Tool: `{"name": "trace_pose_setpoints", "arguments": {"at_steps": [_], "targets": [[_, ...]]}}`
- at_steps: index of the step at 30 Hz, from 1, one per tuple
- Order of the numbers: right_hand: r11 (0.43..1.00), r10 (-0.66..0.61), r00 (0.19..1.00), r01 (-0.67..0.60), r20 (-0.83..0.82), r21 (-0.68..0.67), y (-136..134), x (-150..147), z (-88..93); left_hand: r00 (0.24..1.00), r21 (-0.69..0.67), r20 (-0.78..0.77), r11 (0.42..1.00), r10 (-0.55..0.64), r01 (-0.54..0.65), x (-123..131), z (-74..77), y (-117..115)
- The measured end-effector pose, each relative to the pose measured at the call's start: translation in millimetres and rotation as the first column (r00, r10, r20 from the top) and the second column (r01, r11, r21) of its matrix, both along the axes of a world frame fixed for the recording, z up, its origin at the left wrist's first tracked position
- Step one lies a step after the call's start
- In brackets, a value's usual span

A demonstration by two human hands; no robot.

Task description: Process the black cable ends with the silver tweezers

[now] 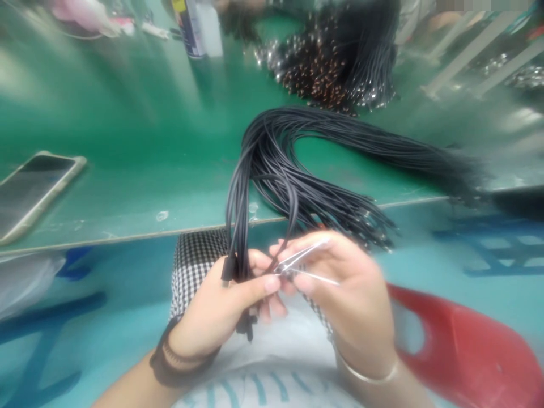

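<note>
My left hand (221,297) is closed around a few black cables (240,226), with a black plug (228,269) sticking out by the thumb. More cable ends hang below its fingers. My right hand (348,283) grips a thin silver two-armed tool (304,258). Its arms spread apart toward the palm and come together near my left thumb, by a single cable end. Motion blur hides the tool's exact kind. From my left hand the cables run up into a large black cable bundle (272,147) that lies curved over the green table's edge.
A phone (36,181) lies on the green table (140,164) at the left. Behind stand a spray can (189,28) and a white bottle (211,31). A heap of cables with metal ends (327,62) lies at the back. A red stool (471,340) is at lower right.
</note>
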State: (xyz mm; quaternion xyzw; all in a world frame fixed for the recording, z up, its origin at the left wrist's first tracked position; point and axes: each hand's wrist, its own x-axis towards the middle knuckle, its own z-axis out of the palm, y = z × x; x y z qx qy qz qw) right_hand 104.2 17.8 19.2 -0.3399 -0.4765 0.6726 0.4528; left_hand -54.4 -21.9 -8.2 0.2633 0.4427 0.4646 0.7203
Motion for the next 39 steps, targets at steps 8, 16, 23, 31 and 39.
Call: {"name": "trace_pose_setpoints", "arguments": {"at_steps": [8,16,23,31,39], "targets": [[0.989,-0.095,0.978,0.071,0.186,0.131,5,13,4.8,0.991,-0.012,0.052,0.992,-0.127,0.127,-12,1.1,2],[0.727,-0.686,0.355,0.344,0.635,0.594,35,53,-9.9,1.000,0.145,-0.024,0.989,0.006,-0.002,-39,-1.3,1],[0.971,-0.214,0.969,0.197,0.123,0.133,-5,0,-1.8,0.966,0.139,-0.249,0.984,-0.077,0.114,-13,-4.9,9],[0.996,-0.082,0.997,0.081,0.010,0.031,5,-12,4.1,0.881,0.181,-0.473,0.978,-0.008,0.106,0,7.8,12],[0.975,-0.222,0.974,0.222,-0.044,0.011,4,-8,-2.4,0.961,0.115,-0.236,0.986,0.146,-0.121,4,11.0,7]]}}
